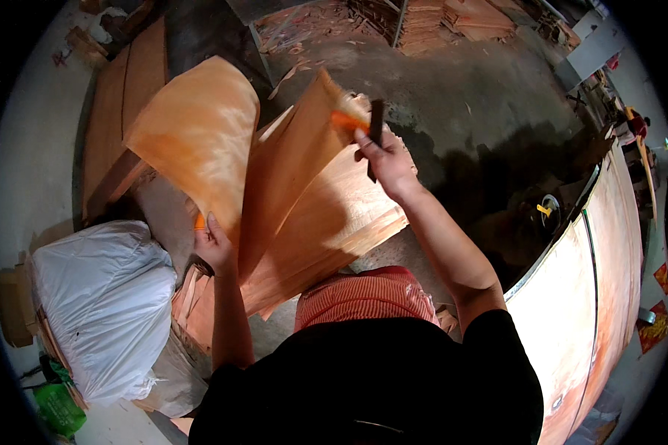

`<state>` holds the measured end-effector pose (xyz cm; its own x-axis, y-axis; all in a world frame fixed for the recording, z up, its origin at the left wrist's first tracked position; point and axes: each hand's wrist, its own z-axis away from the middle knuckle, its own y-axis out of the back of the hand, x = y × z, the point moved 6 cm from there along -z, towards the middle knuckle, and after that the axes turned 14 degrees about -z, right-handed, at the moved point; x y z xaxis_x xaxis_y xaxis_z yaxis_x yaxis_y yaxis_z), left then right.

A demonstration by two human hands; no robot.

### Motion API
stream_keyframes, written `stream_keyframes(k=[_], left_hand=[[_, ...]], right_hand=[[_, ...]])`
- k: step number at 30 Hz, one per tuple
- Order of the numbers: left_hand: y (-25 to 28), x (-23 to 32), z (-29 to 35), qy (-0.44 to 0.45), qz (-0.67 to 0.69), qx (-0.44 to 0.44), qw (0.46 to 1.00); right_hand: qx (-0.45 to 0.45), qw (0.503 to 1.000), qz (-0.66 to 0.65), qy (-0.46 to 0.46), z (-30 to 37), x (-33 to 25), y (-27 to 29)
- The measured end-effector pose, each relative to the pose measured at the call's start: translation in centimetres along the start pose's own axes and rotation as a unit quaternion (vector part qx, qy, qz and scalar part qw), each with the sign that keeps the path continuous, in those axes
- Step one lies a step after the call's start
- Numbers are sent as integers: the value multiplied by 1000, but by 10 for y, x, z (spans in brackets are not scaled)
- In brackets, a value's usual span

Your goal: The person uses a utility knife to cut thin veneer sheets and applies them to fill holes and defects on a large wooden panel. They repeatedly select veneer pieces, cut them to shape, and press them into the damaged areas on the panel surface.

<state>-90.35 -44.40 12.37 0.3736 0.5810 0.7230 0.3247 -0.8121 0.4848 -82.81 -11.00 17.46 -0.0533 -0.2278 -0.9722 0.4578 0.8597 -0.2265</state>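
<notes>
My left hand (pixel 214 245) is closed on the near corner of a thin, curling wood veneer sheet (pixel 200 122), with something orange at its fingertips. The sheet is lifted and bent over to the left. My right hand (pixel 387 159) is closed around a dark flat strip (pixel 376 133), whose exact kind I cannot make out. Blurred orange shows at the right fingertips, beside the far end of a second raised veneer sheet (pixel 293 163). Whether that hand also grips this sheet I cannot tell. Beneath both lies a stack of veneer sheets (pixel 334 215).
A white plastic-covered bundle (pixel 104 297) stands at my left, near a green bag (pixel 59 408). Long boards (pixel 145 81) lean at the far left. Large pale panels (pixel 564 319) rise on my right. Veneer piles (pixel 423 26) lie across the concrete floor (pixel 453 96).
</notes>
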Motion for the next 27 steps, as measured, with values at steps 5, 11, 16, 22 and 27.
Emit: stream_keyframes(k=[5,11,16,22,27], left_hand=[[-13,22,22,-113,-155,2,981],[-72,22,77,-313,-196,-33,929],[-132,30,133,-261,-135,-278,914],[-107,117,121,-171,-231,-543,789],[-107,161,116,-242,-16,-377,894]], right_hand=[[225,965,-115,76,31,-53,58],[246,910,-203,265,74,-145,140],[207,882,-148,398,106,-198,152],[278,878,-79,381,114,-203,161],[138,909,-100,381,96,-207,130]])
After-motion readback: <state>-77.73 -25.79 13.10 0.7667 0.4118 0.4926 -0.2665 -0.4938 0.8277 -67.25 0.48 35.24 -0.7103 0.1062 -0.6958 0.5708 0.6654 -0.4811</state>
